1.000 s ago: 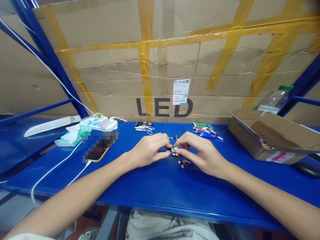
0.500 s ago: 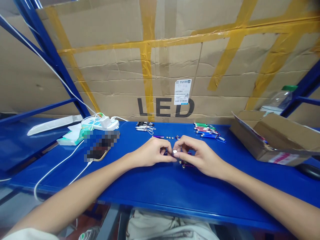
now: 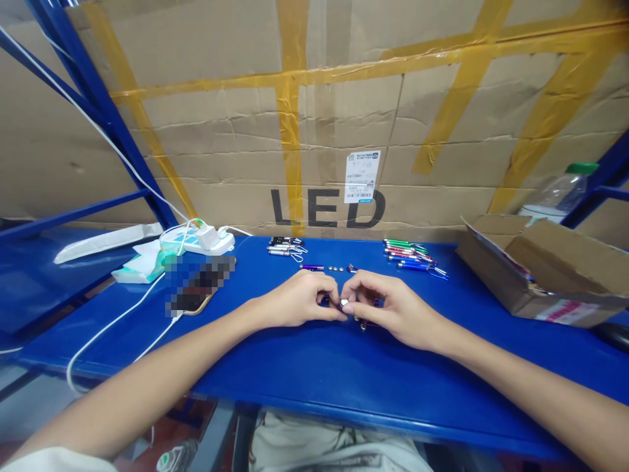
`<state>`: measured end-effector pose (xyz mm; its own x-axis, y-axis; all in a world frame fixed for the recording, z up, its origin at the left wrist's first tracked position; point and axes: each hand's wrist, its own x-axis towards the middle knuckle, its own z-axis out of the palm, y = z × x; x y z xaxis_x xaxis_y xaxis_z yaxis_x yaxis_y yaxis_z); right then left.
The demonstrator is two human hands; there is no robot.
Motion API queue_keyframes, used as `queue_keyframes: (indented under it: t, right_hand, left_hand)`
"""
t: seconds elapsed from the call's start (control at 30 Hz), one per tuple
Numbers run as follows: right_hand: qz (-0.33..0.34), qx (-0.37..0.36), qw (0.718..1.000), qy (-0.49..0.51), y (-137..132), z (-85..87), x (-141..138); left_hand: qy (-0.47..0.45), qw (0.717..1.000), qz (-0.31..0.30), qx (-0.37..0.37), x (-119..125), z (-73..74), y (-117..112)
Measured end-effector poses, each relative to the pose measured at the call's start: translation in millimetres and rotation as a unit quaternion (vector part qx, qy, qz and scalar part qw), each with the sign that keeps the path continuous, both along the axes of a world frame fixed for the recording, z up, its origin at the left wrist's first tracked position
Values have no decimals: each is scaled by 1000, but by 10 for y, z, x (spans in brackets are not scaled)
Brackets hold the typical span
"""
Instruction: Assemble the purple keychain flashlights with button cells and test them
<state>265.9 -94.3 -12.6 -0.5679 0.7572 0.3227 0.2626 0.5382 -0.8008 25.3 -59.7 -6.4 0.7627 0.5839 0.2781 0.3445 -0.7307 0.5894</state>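
Observation:
My left hand [image 3: 299, 300] and my right hand [image 3: 386, 308] meet at the middle of the blue table [image 3: 314, 367], fingertips pinched together around a small silver button cell [image 3: 344, 303]. Between the fingers shows a bit of a small purple tube, mostly hidden. Under my right hand lies a purple keychain piece [image 3: 366, 324]. Just beyond the hands a purple tube [image 3: 312, 267] and a short row of button cells [image 3: 336, 268] lie on the table.
A group of black and silver keychain lights [image 3: 285, 246] and a group of coloured ones [image 3: 410, 255] lie at the back. An open cardboard box [image 3: 535, 272] stands right, a phone [image 3: 194, 292], power strip [image 3: 199, 241] and tissues [image 3: 137, 267] left.
Both hands have drawn slightly nearer and closer together, from loose cells on the table to pinching one cell between the fingertips. The view has tilted a little.

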Motion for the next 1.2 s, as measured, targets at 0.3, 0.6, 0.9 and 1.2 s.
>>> queue_keyframes:
  t: [0.3,0.6,0.9,1.2]
  right_hand:
    - [1,1,1000,9,-6,-7,0]
    - [4,-4,1000,15,10,-10,5]
    - [17,147,988,-37,12,15,42]
    - [6,301,953,-22,19,-4,78]
  left_hand:
    - [4,1000,14,-27,-1,-16,5]
    - [3,999,22,-35,2,-23,-4]
    - [1,999,20,-44,6,-21,-7]
    - [15,997,-2,81,-23,76,-46]
